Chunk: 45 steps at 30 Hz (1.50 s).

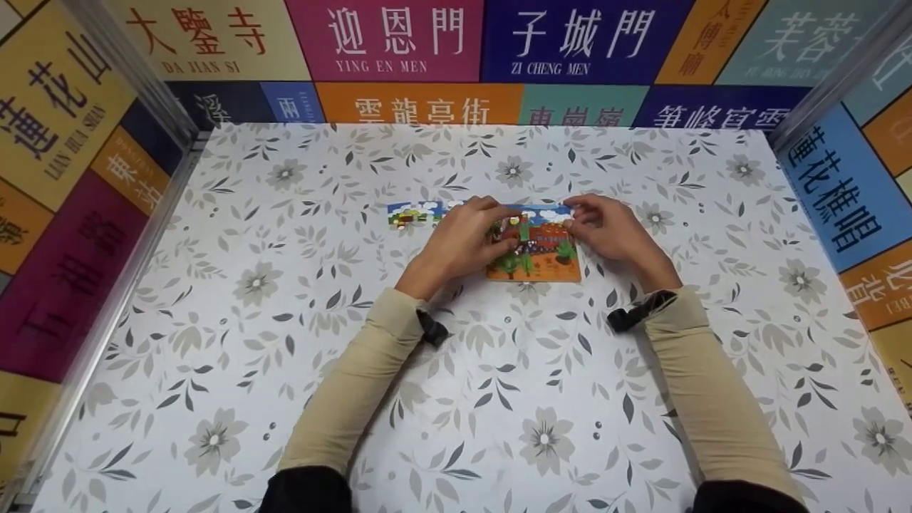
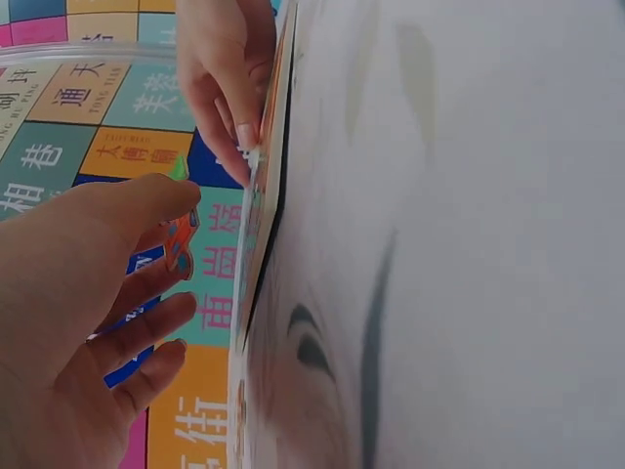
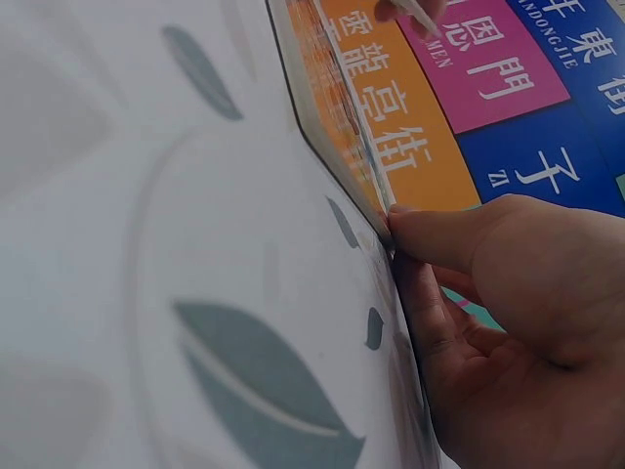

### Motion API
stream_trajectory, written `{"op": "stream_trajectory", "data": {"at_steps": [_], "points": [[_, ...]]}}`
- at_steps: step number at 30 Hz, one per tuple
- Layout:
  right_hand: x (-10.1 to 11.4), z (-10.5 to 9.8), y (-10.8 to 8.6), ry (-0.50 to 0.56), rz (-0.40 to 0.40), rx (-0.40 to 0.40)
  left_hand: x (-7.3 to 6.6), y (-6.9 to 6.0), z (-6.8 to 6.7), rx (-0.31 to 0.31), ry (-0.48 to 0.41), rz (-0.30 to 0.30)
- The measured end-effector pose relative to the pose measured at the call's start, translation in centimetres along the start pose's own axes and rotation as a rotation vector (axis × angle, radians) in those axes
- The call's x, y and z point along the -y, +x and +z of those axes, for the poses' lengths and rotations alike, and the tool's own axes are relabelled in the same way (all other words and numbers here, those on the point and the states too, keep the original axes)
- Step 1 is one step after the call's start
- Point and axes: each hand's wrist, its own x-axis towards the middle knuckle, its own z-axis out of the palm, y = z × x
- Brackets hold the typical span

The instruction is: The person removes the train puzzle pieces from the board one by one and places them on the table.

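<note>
A jigsaw puzzle [image 1: 545, 267] with an orange desert, green cacti and blue sky lies flat on the table. Over its left part is my left hand [image 1: 463, 239], whose thumb and fingers pinch a small orange and green puzzle piece [image 2: 182, 234] above the surface. My right hand [image 1: 605, 224] holds the puzzle's upper right corner between thumb and index finger; in the right wrist view, the thumb [image 3: 430, 234] touches the corner of the board [image 3: 327, 127]. Part of the puzzle's left side is hidden behind the left hand.
Left of the puzzle lie blue, white and yellow puzzle parts [image 1: 415, 214], partly covered by the left hand. A floral cloth [image 1: 456, 427] covers the table. Colourful panels with large characters [image 1: 406, 35] border its back and sides.
</note>
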Motion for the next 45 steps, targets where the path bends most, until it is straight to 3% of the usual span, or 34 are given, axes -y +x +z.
{"op": "stream_trajectory", "data": {"at_steps": [8,20,32,45], "points": [[0.1,0.1,0.0,0.001,-0.002,0.004,1.3,-1.6,-1.0,-0.006,0.081,-0.002],[-0.1,0.0,0.1,0.004,0.005,0.011,3.7,-3.5,-2.7,-0.009,0.142,-0.077],[-0.2,0.2,0.1,0.005,-0.01,-0.006,4.3,-3.9,-2.7,0.012,0.145,-0.112],[0.0,0.2,0.0,0.003,-0.001,-0.006,4.9,-3.9,-3.0,0.034,0.08,-0.15]]}}
